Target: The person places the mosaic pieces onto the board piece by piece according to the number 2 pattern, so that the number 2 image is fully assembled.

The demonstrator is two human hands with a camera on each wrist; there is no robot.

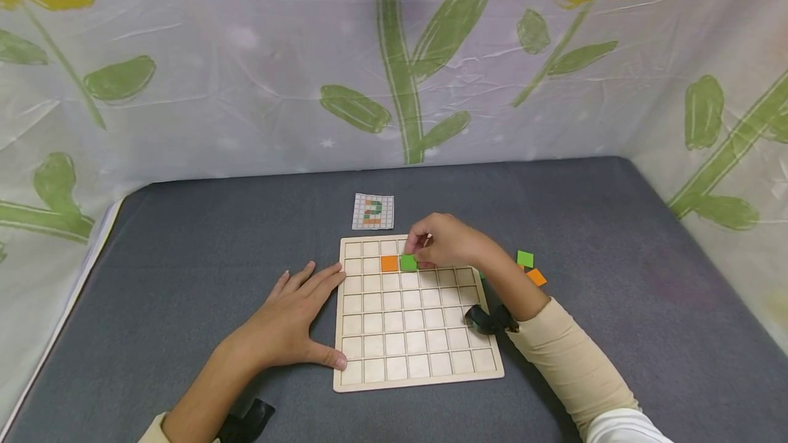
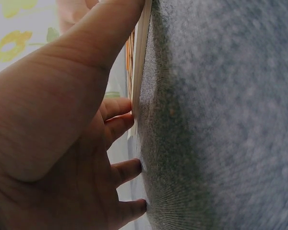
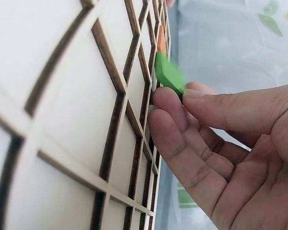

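A pale wooden grid board (image 1: 403,385) lies flat on the grey table. In its second row from the far edge sits an orange square tile (image 1: 389,263). My right hand (image 1: 448,240) pinches a green square tile (image 1: 408,263) between thumb and fingers, just right of the orange one. In the right wrist view this green tile (image 3: 169,74) is tilted, one edge down at the grid. My left hand (image 1: 289,323) is spread along the board's left side, thumb and fingertips touching its edge; in the left wrist view the outer fingertips (image 2: 134,206) rest on the cloth.
Beyond the board lies a small card (image 1: 373,211) printed with a coloured grid pattern. Right of the board, partly behind the right forearm, are loose tiles, among them a green one (image 1: 525,259) and an orange one (image 1: 537,277). A flower-printed curtain (image 1: 258,74) stands behind the table.
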